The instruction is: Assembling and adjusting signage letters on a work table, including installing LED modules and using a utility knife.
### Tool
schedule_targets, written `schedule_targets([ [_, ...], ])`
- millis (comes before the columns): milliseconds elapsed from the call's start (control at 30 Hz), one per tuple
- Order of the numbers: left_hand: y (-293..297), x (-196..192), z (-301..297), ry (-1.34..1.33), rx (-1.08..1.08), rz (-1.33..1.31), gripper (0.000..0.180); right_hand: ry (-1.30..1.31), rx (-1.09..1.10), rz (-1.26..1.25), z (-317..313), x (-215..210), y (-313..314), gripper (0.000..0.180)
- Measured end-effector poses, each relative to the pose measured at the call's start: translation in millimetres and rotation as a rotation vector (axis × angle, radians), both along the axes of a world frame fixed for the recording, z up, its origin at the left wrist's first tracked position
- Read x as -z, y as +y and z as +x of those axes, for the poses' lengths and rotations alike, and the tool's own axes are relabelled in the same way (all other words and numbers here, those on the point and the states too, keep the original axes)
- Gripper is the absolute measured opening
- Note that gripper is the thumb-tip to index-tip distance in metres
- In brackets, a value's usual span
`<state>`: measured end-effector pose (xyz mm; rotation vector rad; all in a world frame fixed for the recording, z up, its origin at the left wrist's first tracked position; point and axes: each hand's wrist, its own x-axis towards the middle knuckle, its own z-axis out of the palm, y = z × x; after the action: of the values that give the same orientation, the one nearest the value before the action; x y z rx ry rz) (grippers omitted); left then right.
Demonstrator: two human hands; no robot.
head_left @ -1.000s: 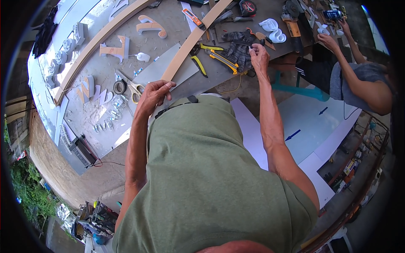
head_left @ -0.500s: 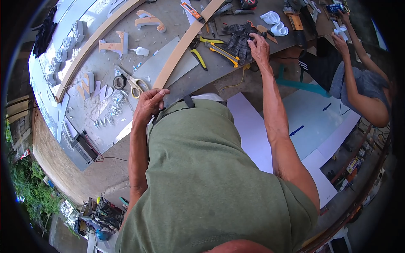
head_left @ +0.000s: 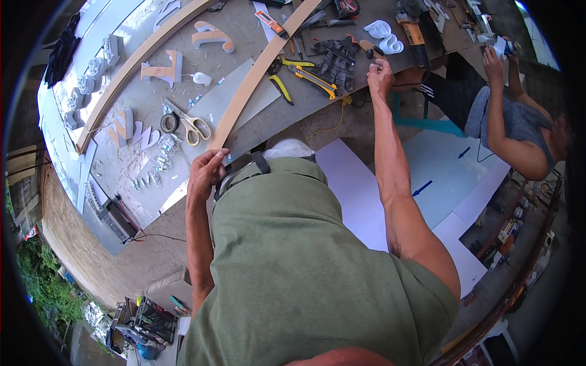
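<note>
My left hand [head_left: 207, 172] is at the table's near edge, thumb and forefinger pressed together and the other fingers curled. By its fingertips lies the end of a tan strip [head_left: 245, 100]. A small pale-blue piece [head_left: 229, 158] shows beside the thumb. My right hand [head_left: 380, 77] is closed at the table edge, its fingertips against a brown flat piece with dark knobs [head_left: 370, 49]; what the fingers hold is hidden. Left of that hand lie a dark work glove [head_left: 336, 60] and a yellow utility knife [head_left: 314, 81]. Above it are white curled pieces [head_left: 390, 44].
Scissors [head_left: 195, 129], black tape [head_left: 170, 122], yellow-black pliers [head_left: 281, 85] and a wooden letter [head_left: 163, 69] lie on the table. At right, another person [head_left: 519, 122] holds a small object. Large white sheets [head_left: 354, 189] lie below the table edge.
The view has shifted slightly. My right hand has moved off the glove to the brown piece, its fingers more closed. My left hand stays near the tan strip's end.
</note>
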<state>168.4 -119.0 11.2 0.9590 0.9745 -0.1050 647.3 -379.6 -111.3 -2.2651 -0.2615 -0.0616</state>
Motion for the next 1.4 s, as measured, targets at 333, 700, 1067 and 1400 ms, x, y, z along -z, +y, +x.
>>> schedule_targets([
  [333, -29, -6, 41, 0.103, -0.057, 0.028, 0.029, -0.130, -0.242, -0.478, 32, -41, 24, 0.027],
  [700, -56, 4, 88, 0.072, -0.169, 0.019, 0.028, -0.198, -0.375, -0.556, 36, -53, 24, 0.022],
  [1067, -50, 19, 105, 0.066, -0.167, 0.085, 0.032, -0.107, -0.575, -0.468, -28, -70, 72, 0.019],
  [1400, -6, 42, 193, -0.003, -0.157, 0.623, 0.043, -0.126, -0.807, -0.506, -48, -53, 86, 0.019],
])
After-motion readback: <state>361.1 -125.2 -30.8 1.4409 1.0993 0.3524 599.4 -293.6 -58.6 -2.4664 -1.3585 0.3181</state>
